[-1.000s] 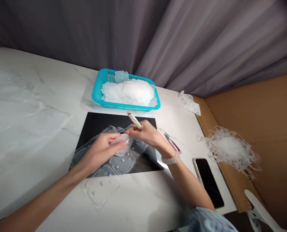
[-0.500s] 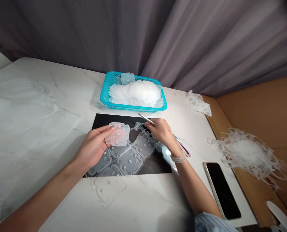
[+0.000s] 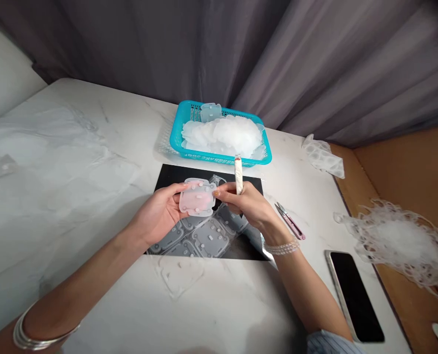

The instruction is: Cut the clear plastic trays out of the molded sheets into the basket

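My left hand [image 3: 158, 211] pinches a translucent, rounded-square silicone-like piece [image 3: 197, 197] with small raised knobs, held above the black mat [image 3: 172, 177]. At the piece's right edge are the thumb and fingertips of my right hand [image 3: 246, 201]. The same hand grips a slim pen-like tool with a white-wrapped handle [image 3: 238, 174], pointing upward; its working end is hidden. Below, a clear sheet of similar joined pieces [image 3: 209, 237] lies on the mat, and part of it reaches over the mat's near edge.
A blue basket [image 3: 176, 140] heaped with translucent pieces stands behind the mat. To the right lie thread snips [image 3: 290, 221], a phone [image 3: 357, 297], a crumpled white scrap sheet [image 3: 324, 156] and a tangle of clear trimmings [image 3: 407, 241]. Clear plastic film [image 3: 56, 162] spreads on the left.
The piece has come up off the sheet in my left hand. My right hand moved away to the right, then back to the piece's edge, with the tool swung upright. The view shifted left.
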Motion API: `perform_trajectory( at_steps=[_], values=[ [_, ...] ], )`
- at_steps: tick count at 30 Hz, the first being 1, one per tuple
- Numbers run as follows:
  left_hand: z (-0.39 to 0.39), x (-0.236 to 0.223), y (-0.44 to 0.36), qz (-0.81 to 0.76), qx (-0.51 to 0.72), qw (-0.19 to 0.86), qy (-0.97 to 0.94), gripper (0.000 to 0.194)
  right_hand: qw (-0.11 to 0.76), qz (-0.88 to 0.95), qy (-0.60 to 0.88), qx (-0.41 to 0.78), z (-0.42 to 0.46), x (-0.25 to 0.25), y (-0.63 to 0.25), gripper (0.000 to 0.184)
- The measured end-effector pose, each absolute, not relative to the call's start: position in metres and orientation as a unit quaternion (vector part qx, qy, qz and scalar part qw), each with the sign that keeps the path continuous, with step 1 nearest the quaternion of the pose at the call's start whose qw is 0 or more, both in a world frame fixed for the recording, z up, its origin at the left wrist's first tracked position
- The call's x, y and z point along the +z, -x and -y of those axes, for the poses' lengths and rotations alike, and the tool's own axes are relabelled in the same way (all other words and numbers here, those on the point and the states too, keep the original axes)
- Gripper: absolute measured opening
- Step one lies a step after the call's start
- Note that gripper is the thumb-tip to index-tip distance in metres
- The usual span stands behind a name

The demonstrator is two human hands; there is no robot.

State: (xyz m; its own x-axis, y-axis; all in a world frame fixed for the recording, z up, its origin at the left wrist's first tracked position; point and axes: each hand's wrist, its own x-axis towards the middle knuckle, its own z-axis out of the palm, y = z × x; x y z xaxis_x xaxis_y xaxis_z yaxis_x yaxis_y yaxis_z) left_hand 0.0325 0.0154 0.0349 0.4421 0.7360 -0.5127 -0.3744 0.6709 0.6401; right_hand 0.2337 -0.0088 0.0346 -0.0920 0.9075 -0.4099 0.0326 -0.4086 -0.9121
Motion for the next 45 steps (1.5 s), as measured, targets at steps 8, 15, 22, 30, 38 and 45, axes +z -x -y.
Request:
perform_trajectory(
  at_steps=[8, 15, 22, 30, 38, 45],
  values=[
    [-0.016, 0.034, -0.029, -0.411, 0.336, 0.817, -0.226, 0.036, 0.358, 0.414, 0.587, 0.596, 0.011, 0.044, -0.240, 0.029],
    [-0.016, 0.032, -0.028, -0.402, 0.334, 0.832, -0.185, 0.049, 0.368, 0.561, 0.606, 0.427, 0.019, 0.054, -0.229, 0.020],
    [-0.017, 0.037, -0.031, -0.362, 0.326, 0.859, -0.155, 0.051, 0.386, 0.506, 0.618, 0.461, 0.014, 0.046, -0.232, 0.029],
    [-0.015, 0.041, -0.031, -0.366, 0.328, 0.856, -0.158, 0.052, 0.348, 0.454, 0.621, 0.536, 0.012, 0.039, -0.234, 0.037],
    [-0.015, 0.035, -0.030, -0.361, 0.324, 0.854, -0.186, 0.050, 0.399, 0.439, 0.608, 0.528, 0.014, 0.038, -0.231, 0.032],
    [-0.001, 0.020, -0.028, -0.401, 0.314, 0.654, -0.559, 0.048, 0.458, 0.522, 0.719, 0.033, -0.013, 0.091, -0.282, 0.026]
  ],
)
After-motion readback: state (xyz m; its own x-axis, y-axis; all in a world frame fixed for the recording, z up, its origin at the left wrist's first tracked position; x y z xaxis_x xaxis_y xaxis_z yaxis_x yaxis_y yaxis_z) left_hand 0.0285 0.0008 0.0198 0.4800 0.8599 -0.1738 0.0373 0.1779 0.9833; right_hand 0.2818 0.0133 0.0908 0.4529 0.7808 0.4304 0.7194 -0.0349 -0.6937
